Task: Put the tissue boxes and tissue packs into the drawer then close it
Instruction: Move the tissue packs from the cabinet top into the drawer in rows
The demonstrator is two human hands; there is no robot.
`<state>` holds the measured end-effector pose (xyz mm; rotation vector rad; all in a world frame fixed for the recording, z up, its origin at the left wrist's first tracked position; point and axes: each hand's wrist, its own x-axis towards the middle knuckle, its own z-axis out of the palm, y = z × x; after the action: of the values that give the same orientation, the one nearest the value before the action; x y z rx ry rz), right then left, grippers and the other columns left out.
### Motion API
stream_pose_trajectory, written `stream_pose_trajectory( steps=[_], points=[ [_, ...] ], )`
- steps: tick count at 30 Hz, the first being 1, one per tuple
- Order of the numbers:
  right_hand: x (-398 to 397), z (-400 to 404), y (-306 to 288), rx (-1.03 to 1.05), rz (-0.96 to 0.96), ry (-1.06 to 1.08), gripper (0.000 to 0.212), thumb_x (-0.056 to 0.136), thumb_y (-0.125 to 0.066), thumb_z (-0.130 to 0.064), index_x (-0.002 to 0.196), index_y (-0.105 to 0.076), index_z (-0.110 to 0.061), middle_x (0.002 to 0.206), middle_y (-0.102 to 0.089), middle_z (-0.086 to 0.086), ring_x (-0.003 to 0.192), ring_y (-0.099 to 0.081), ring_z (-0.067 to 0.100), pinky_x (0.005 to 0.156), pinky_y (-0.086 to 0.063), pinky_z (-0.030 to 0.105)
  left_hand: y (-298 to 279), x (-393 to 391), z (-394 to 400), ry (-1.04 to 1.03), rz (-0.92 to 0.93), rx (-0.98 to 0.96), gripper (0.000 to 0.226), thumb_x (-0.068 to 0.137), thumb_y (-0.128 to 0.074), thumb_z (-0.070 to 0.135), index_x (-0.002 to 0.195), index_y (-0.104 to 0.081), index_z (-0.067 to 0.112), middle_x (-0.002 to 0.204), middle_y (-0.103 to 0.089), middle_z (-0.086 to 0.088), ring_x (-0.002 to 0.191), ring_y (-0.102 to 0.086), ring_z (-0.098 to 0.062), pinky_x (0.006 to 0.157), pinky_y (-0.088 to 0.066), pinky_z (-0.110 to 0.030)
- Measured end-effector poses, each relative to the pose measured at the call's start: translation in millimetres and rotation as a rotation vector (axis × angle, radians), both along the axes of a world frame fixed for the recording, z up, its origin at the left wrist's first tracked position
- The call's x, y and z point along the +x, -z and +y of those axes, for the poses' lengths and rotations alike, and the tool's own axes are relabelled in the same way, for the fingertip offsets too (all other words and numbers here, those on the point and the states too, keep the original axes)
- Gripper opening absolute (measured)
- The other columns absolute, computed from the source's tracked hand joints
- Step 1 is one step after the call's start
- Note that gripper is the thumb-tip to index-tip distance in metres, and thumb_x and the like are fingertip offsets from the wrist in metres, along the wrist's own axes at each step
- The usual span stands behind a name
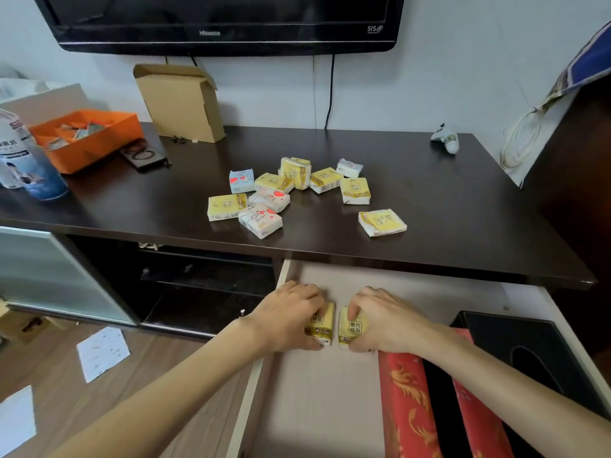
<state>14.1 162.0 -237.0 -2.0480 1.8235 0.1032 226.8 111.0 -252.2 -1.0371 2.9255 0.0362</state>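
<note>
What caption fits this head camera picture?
Both hands, left and right, set yellow tissue packs into the open drawer.

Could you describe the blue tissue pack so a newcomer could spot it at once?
Start at the dark tabletop under the television and find the pile of tissue packs at its middle. At the pile's back left edge sits the blue tissue pack, the only pale blue one there, printed with a red heart.

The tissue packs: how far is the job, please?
Done: the black tissue box and red boxes lie in the open drawer. In hand: the left hand and right hand each set a yellow pack there. Left: about eleven packs on the tabletop, then closing.
</note>
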Motion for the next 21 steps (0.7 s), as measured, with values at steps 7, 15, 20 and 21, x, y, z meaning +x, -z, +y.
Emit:
stream_pose_trajectory(
  steps=[7,15,20,21],
  points=[
    [7.5,-4.6,1.5,0.048,0.090,-0.016,0.049,0.068,-0.085,-0.033,0.112,-0.063,-0.032,0.112,-0.049,-0.006,0.100,-0.055,0.020,0.069,-0.038,0.032,-3.1,-3.0,2.8,-0.002,0.001,0.024,0.041,0.077,-0.070,0.048,0.106,-0.060,0.021,0.110,-0.059,0.002,0.099,-0.060,-0.022,0.091,-0.042,-0.032],
    [6.5,-5.5,6.7,0.018,0.066,-0.004,0.053,0.067,-0.086,-0.035,0.115,-0.064,-0.033,0.113,-0.050,-0.007,0.106,-0.058,0.021,0.074,-0.043,0.034,-4.1,-7.0,3.0,-0.009,0.021,0.045,0.046,0.075,-0.074,0.050,0.108,-0.060,0.021,0.108,-0.057,0.002,0.096,-0.058,-0.020,0.080,-0.041,-0.029],
    [5.5,-5.2,9.4,0.003,0.067,-0.012,0.054,0.064,-0.085,-0.041,0.112,-0.063,-0.035,0.112,-0.050,-0.007,0.104,-0.054,0.020,0.071,-0.040,0.035,-6.0,-8.0,4.6,-0.001,0.006,0.048,0.046,0.077,-0.073,0.048,0.112,-0.060,0.022,0.111,-0.056,0.003,0.100,-0.057,-0.019,0.084,-0.043,-0.032],
    [5.3,-5.3,9.4,0.001,0.070,-0.017,0.054,0.064,-0.085,-0.043,0.112,-0.063,-0.035,0.113,-0.051,-0.007,0.105,-0.053,0.020,0.071,-0.039,0.035,-6.0,-8.0,4.6,0.001,0.005,0.044,0.047,0.077,-0.073,0.048,0.114,-0.059,0.022,0.113,-0.056,0.003,0.101,-0.056,-0.019,0.085,-0.044,-0.032]
  ],
)
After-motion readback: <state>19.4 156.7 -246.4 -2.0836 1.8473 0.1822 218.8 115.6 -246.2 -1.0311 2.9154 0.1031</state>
